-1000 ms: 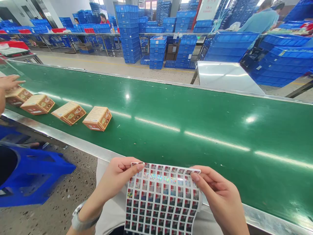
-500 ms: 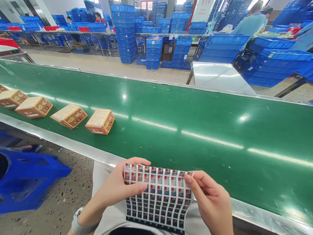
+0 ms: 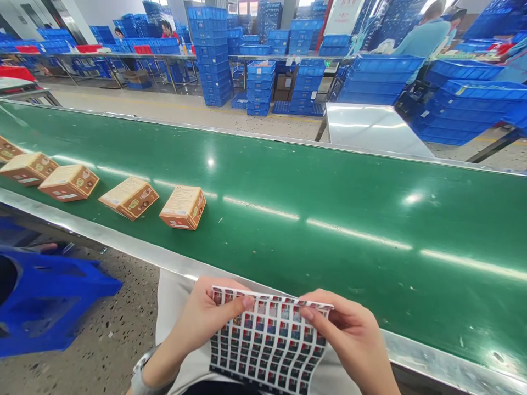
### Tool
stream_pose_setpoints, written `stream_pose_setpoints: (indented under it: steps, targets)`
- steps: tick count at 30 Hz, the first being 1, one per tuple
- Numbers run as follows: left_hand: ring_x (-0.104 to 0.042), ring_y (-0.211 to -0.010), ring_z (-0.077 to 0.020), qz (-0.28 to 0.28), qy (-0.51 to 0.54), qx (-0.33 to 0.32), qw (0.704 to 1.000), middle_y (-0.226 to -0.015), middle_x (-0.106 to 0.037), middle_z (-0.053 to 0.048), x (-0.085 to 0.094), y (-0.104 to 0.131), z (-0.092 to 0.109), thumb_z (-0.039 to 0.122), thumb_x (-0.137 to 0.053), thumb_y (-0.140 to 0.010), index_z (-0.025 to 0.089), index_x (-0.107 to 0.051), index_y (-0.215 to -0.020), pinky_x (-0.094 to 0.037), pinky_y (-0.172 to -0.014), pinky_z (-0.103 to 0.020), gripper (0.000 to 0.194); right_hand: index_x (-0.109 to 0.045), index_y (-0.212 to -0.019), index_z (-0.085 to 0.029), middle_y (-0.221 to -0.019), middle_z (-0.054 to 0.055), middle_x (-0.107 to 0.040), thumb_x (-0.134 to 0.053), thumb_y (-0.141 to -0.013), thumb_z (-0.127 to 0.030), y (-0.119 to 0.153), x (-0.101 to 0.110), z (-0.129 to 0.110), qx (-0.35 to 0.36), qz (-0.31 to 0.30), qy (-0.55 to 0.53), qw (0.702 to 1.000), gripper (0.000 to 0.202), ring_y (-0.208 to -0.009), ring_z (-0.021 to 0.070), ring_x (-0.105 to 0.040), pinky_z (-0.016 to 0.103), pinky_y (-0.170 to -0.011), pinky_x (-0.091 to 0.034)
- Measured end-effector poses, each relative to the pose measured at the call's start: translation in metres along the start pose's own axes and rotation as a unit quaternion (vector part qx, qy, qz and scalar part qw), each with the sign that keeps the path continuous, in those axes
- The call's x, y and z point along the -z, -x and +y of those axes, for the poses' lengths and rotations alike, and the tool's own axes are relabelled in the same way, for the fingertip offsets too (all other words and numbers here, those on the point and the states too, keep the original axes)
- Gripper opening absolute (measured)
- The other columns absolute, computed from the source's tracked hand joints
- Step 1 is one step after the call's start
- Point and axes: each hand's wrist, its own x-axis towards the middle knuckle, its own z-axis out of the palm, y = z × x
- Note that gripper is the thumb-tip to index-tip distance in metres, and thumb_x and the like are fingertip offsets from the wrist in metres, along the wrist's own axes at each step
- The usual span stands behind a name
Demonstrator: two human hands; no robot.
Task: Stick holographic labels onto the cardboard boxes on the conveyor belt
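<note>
A sheet of small dark-and-red stickers hangs curved over my lap, its top edge near the belt's front rail. My left hand grips its upper left part, thumb flat on the front and fingers behind. On the upper right, my right hand pinches the sheet between thumb and fingers; the fingertips behind it are hidden. Brown-and-cream cartons lie in a row on the green conveyor belt, left of my hands and apart from them.
A metal rail edges the belt in front of me. At lower left stands a blue plastic stool. Beyond the belt are a steel table, stacked blue crates and several people, one in light blue.
The cartons have moved right along the belt. My right thumb has shifted left on the sheet, my left thumb sits higher, and the sheet's top edge is now bent over.
</note>
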Motion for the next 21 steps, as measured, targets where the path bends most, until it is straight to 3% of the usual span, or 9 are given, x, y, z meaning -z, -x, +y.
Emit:
stream_pose_setpoints:
  steps: [4,7,10,13,15,18,21]
  targets:
    - [-0.061,-0.055,-0.015,-0.027,-0.015,0.012,0.999,-0.062,-0.074,-0.005,0.004,-0.004,-0.006,0.04,-0.083,-0.073,0.014,-0.08,-0.071,-0.047,-0.054,-0.023,0.027,-0.079,-0.067,-0.024,-0.061,0.002,-0.07,-0.081,-0.076,-0.051,0.0,-0.004,0.001,0.03,0.015,0.004,0.999,0.029,-0.056,0.0174,-0.062,0.024,-0.054,-0.053]
    - [-0.069,-0.067,-0.0196,-0.066,-0.028,0.028,0.997,-0.08,-0.08,-0.009,0.004,-0.006,-0.005,0.039,-0.083,-0.072,0.015,-0.083,-0.085,-0.053,-0.063,-0.026,0.028,-0.08,-0.068,-0.025,-0.064,0.002,-0.072,-0.08,-0.078,-0.048,0.001,-0.006,0.003,0.045,0.029,0.023,0.998,0.025,-0.058,0.0174,-0.064,0.024,-0.056,-0.053]
    - [-0.071,-0.072,-0.0228,-0.057,-0.04,0.034,0.997,-0.083,-0.081,-0.01,0.001,-0.006,-0.002,0.041,-0.077,-0.079,0.015,-0.084,-0.087,-0.055,-0.067,-0.029,0.029,-0.08,-0.069,-0.024,-0.063,0.002,-0.072,-0.077,-0.081,-0.047,-0.001,-0.001,0.005,0.05,0.016,0.056,0.997,0.026,-0.057,0.0174,-0.066,0.023,-0.056,-0.055]
    - [-0.07,-0.069,-0.0221,-0.051,-0.056,-0.013,0.997,-0.077,-0.081,-0.008,-0.003,-0.005,0.0,0.04,-0.072,-0.083,0.015,-0.084,-0.083,-0.054,-0.064,-0.028,0.028,-0.081,-0.086,-0.025,-0.077,0.003,-0.078,-0.077,-0.082,-0.044,-0.005,0.013,0.009,0.06,-0.014,0.103,0.993,0.02,-0.067,0.0192,-0.072,0.024,-0.064,-0.06]
    - [-0.069,-0.067,-0.0212,-0.047,-0.074,-0.042,0.995,-0.076,-0.08,-0.007,-0.004,-0.004,0.001,0.038,-0.07,-0.084,0.015,-0.084,-0.08,-0.053,-0.063,-0.027,0.027,-0.079,-0.104,-0.026,-0.093,0.005,-0.08,-0.077,-0.082,-0.043,-0.007,0.026,0.012,0.088,-0.014,0.137,0.987,0.028,-0.078,0.0212,-0.075,0.027,-0.073,-0.063]
    - [-0.067,-0.064,-0.0201,-0.037,-0.102,-0.052,0.993,-0.072,-0.079,-0.006,-0.002,-0.002,-0.001,0.037,-0.068,-0.085,0.015,-0.083,-0.078,-0.051,-0.06,-0.026,0.027,-0.076,-0.108,-0.028,-0.102,0.004,-0.079,-0.07,-0.091,-0.04,-0.009,0.041,0.012,0.19,0.018,0.219,0.957,0.022,-0.087,0.0212,-0.076,0.028,-0.078,-0.063]
    - [-0.069,-0.069,-0.0216,-0.027,-0.114,-0.052,0.992,-0.075,-0.08,-0.005,-0.001,0.001,-0.003,0.036,-0.068,-0.086,0.016,-0.084,-0.08,-0.052,-0.064,-0.027,0.025,-0.074,-0.103,-0.03,-0.105,0.003,-0.078,-0.064,-0.096,-0.034,-0.011,0.048,0.007,0.309,0.021,0.308,0.9,0.013,-0.09,0.0188,-0.075,0.025,-0.079,-0.062]
